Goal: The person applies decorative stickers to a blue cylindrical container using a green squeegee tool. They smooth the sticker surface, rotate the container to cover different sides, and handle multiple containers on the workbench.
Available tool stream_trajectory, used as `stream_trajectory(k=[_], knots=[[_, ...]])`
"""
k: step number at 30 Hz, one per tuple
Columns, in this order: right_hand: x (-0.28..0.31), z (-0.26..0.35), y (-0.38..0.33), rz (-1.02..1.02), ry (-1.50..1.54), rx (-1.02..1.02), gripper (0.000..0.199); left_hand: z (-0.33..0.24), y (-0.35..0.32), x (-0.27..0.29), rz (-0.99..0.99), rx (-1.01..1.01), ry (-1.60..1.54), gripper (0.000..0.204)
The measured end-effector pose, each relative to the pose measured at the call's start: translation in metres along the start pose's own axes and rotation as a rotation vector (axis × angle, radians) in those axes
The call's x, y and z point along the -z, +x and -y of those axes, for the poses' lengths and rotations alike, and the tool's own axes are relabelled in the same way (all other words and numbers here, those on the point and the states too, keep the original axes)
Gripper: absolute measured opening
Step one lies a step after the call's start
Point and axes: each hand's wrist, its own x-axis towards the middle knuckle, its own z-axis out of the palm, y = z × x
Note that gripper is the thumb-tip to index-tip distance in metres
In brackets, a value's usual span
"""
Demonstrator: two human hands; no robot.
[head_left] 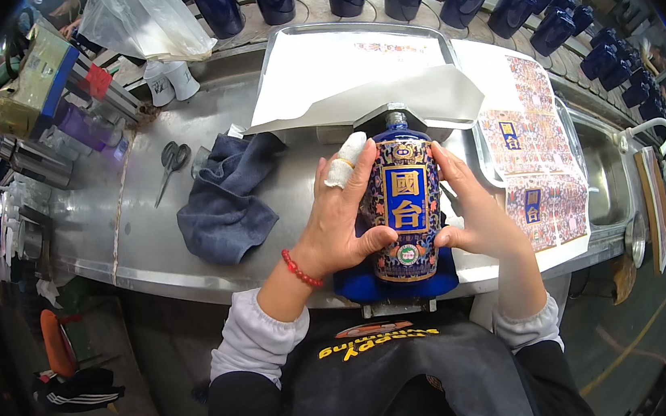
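I am holding the blue bottle (406, 204) between both hands at the near edge of the steel bench (148, 227), my left hand (342, 215) wrapping its left side and my right hand (471, 210) pressing its right, over the glossy patterned label. A crumpled grey cloth (226, 195) is lying left, label sheets (535, 162) right

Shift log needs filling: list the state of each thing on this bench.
Bottle: lying flat, label on, held from both sides.
Left hand: gripping bottle, fingers bandaged.
Right hand: pressing bottle's side.
Scissors: closed, lying flat.
Cloth: crumpled.
Label sheets: flat, stacked.
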Motion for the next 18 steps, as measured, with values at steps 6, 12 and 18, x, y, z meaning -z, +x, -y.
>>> stream_trajectory(k=[6, 12, 18], knots=[[0.003, 0.011, -0.003, -0.006, 0.092, -0.065, 0.114, 0.0, 0.0, 0.0, -0.088, -0.047, -0.083, 0.109], [0.002, 0.004, -0.006, 0.047, -0.02, 0.046, 0.117, 0.01, -0.009, 0.0, 0.007, -0.091, -0.029, 0.112], [-0.003, -0.009, -0.007, 0.032, -0.036, 0.136, 0.128, 0.017, -0.007, -0.005, 0.004, -0.173, -0.089, 0.118]])
